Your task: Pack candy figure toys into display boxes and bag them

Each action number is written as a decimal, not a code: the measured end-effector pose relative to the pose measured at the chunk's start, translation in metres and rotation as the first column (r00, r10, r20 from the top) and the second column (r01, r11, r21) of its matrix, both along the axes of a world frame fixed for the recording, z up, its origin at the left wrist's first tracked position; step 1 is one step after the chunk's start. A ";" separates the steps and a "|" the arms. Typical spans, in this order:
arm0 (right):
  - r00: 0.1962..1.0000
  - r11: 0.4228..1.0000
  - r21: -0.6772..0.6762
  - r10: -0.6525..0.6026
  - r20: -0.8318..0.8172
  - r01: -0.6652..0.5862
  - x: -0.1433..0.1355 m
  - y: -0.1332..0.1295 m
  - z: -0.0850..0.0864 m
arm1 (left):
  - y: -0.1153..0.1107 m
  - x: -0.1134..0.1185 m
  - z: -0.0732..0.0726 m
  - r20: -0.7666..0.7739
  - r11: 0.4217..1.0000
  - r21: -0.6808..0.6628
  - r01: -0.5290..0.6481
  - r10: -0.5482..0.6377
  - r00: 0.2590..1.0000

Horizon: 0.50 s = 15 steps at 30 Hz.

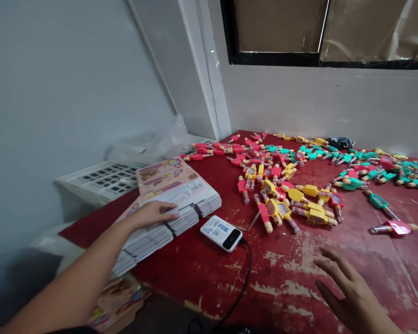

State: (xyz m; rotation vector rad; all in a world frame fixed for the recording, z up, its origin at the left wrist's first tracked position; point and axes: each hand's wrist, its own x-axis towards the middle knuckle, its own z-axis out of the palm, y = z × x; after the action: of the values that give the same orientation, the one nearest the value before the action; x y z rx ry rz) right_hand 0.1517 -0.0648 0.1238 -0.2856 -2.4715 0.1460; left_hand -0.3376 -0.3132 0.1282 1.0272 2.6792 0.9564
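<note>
My left hand point(155, 215) rests on the stacks of printed cardboard sheets point(191, 192) at the left of the table. Its thumb and fingers are apart near the stack's front edge, and I see nothing lifted between them. My right hand point(351, 290) hovers at the lower right with fingers spread, holding nothing. Nearest to it lie a pink-and-clear plastic toy piece point(397, 228) and a green one point(378, 201). A heap of similar yellow pieces point(313, 215) lies in the middle, with pink pieces point(237, 149) and green pieces point(351, 183) behind.
A white power bank point(221, 233) with a black cable point(247, 273) lies right of the stacks on the worn red table point(195, 264). Past the left edge are a white plastic crate point(101, 178) and clear plastic bags point(153, 141). More printed sheets point(120, 301) sit below the table edge.
</note>
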 end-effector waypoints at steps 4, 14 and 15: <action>0.999 0.999 0.026 0.033 0.026 -0.034 0.010 -0.009 0.008 | 0.006 0.001 0.021 -0.159 0.977 0.121 -0.175 0.193 0.968; 0.978 0.951 0.242 -0.166 -0.126 0.193 0.016 0.021 0.080 | 0.063 0.143 0.133 -0.258 0.210 0.958 0.193 0.344 0.903; 0.963 0.925 0.291 -0.197 -0.184 0.244 0.014 0.024 0.095 | 0.066 0.157 0.137 -0.211 0.226 0.964 0.138 0.344 0.915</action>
State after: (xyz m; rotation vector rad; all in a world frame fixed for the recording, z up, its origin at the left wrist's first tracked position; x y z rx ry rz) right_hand 0.1659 -0.0413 0.2188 -0.3977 -2.2484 -0.3062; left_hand -0.1808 -0.2475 0.2653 1.2236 2.1173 3.0072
